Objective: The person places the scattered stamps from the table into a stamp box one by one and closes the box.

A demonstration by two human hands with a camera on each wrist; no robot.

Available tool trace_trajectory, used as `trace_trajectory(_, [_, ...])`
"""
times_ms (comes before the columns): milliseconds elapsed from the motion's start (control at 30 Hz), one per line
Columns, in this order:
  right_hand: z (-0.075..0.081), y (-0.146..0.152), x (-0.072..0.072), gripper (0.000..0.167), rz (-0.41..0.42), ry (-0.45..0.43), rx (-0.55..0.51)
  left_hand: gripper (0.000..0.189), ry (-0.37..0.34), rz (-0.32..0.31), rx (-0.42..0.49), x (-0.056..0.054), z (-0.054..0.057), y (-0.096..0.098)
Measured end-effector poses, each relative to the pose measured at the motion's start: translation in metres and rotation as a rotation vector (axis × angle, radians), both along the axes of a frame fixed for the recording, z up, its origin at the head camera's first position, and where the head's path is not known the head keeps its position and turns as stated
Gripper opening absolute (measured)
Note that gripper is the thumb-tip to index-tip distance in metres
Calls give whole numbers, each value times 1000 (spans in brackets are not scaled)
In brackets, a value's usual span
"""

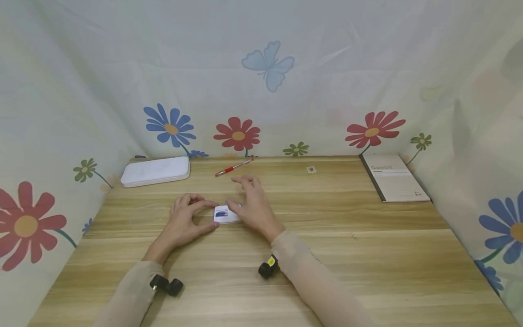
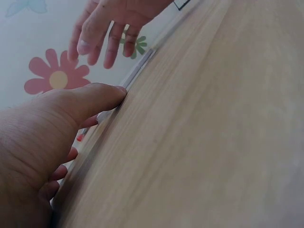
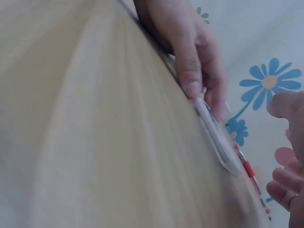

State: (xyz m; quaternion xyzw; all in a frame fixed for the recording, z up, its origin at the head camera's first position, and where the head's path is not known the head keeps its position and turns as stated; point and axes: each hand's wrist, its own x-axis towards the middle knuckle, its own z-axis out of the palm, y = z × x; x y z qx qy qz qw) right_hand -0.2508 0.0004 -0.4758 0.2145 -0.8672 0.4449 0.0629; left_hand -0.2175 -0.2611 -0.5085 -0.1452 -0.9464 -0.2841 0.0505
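Head view: on the worktop (image 1: 367, 263), a white case (image 1: 155, 172) lies at the back left corner. A clear plastic piece (image 1: 146, 214) lies flat in front of it, in from the left edge. Next comes your left hand (image 1: 181, 222), thumb at the near side and fingers at the far side, pinching the left end of a small white pad (image 1: 222, 213) with a blue print. That pad lies left of the worktop's middle, in from the back edge. Behind it, a red pen (image 1: 234, 167) slants near the back edge. Your right hand (image 1: 255, 206) is loosely spread above the pad's right end; both wrist views show it apart from the pad. Farther right, a small sticker (image 1: 311, 169) lies near the back edge, and a notebook (image 1: 394, 179) fills the back right corner.
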Motion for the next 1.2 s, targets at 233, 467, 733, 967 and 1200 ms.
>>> trace_trajectory(233, [14, 28, -16, 66, -14, 31, -130, 57, 6, 1, 12, 0, -1, -1])
trace_trajectory(467, [26, 61, -30, 70, -73, 16, -229, 57, 3, 1, 20, -1, -2, -1])
trace_trajectory(733, [34, 96, -44, 69, -154, 79, -260, 57, 7, 2, 13, -1, -2, -2])
trace_trajectory(967, [34, 134, -61, 67, -210, 65, -309, 57, 6, 1, 16, 0, -2, -2])
trace_trajectory(1200, [25, 166, -74, 68, -256, 71, -306, 58, 10, -1, 15, -1, -2, -2])
